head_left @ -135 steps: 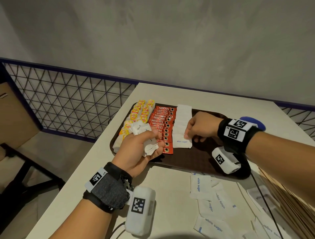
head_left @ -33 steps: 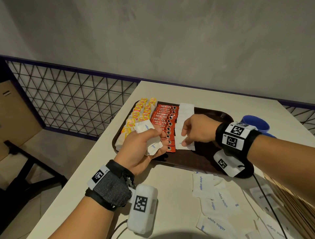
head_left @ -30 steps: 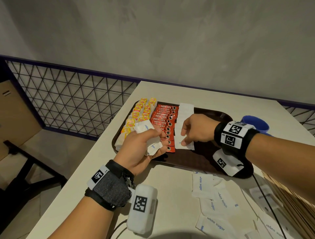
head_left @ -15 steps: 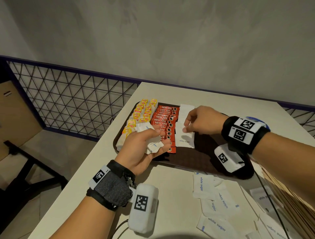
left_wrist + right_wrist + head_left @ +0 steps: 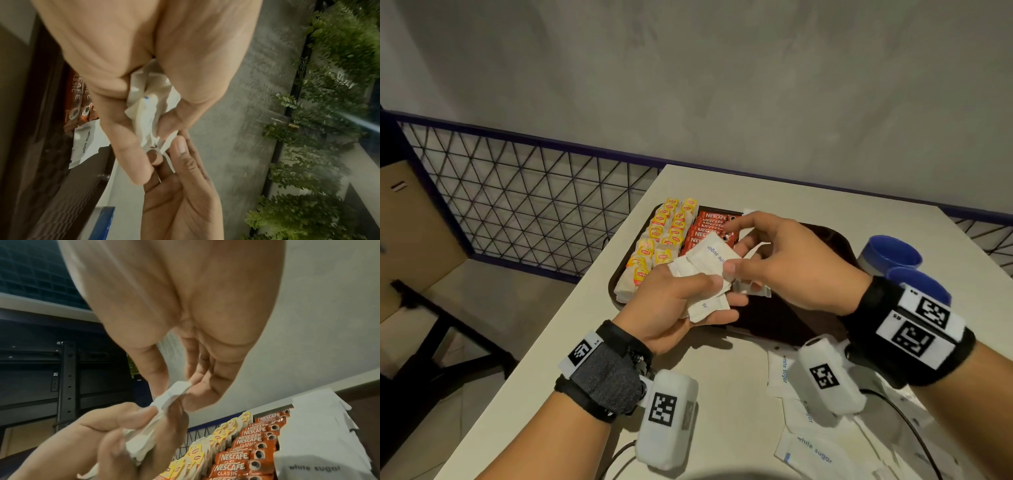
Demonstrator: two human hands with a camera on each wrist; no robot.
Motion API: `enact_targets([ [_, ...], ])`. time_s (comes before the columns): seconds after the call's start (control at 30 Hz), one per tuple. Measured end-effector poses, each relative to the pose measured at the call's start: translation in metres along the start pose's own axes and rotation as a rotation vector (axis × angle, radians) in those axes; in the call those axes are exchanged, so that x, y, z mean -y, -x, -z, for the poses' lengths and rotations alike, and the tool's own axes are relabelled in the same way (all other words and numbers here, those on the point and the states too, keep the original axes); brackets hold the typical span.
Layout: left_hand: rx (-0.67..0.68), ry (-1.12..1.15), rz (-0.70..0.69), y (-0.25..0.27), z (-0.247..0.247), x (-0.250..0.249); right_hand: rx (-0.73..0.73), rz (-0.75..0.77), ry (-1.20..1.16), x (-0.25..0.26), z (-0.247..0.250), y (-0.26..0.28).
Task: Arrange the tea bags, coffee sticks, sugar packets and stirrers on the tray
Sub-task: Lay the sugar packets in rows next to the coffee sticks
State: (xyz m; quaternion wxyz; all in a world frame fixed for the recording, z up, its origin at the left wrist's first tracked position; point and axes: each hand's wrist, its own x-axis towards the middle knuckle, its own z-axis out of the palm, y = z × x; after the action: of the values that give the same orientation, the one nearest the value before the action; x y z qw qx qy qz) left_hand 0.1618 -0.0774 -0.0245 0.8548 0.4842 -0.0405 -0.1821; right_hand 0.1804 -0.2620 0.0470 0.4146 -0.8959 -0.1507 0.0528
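Step now: the sugar packets are going onto the brown tray (image 5: 825, 236). The tea bags (image 5: 667, 233) and the Nescafe coffee sticks (image 5: 709, 226) already lie in rows on it.
Left hand: the left hand (image 5: 674, 301) is clenched round a bunch of white sugar packets (image 5: 705, 263), held just above the near edge of the tray.
Right hand: the right hand (image 5: 784, 260) pinches the top packet of that bunch between thumb and finger.
Sugar row: a row of sugar packets (image 5: 320, 434) lies on the tray right beside the coffee sticks.
Next move: I think the right hand must pull one packet free and lay it flat at the near end of the sugar row. The pull should be soft, so the other packets do not slip out.
Open room: the right part of the tray, past the sugar row, is bare and dark.
Edges: the tray has a raised rim, so the hand must come down from above.
Still to do: more loose sugar packets (image 5: 811, 452) lie on the white table (image 5: 722, 428) near the tray. Blue cups (image 5: 893, 257) stand to the right of the tray.
Stirrers: some thin pale things sit at the far right edge of the head view, maybe stirrers, but it is too blurry to tell.
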Motion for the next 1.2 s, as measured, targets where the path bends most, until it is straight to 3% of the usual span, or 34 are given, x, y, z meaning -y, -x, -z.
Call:
enact_targets([
  [0.13,-0.067,-0.117,-0.014,-0.002,0.003,0.003,0.031,-0.012,-0.055,-0.001,0.004,0.004],
  [0.37,-0.153,-0.118,-0.141,-0.008,0.005,0.005,0.208,0.012,-0.031,-0.001,-0.005,0.01],
  [0.6,-0.156,-0.107,-0.167,-0.008,0.004,0.005,-0.003,-0.006,-0.066,-0.008,0.003,0.006],
  [0.73,-0.194,-0.017,-0.129,-0.007,0.001,0.001,-0.025,-0.061,-0.125,-0.008,0.009,0.006],
  [0.9,-0.151,-0.087,-0.061,-0.004,0.001,0.002,-0.056,-0.075,-0.256,-0.003,0.015,0.008],
  [1.07,-0.187,-0.087,-0.082,-0.005,0.001,0.003,-0.033,-0.084,-0.235,-0.009,0.016,0.003],
  [1.2,-0.239,0.065,-0.046,-0.007,-0.001,-0.001,-0.039,-0.128,-0.118,-0.026,0.021,-0.012],
])
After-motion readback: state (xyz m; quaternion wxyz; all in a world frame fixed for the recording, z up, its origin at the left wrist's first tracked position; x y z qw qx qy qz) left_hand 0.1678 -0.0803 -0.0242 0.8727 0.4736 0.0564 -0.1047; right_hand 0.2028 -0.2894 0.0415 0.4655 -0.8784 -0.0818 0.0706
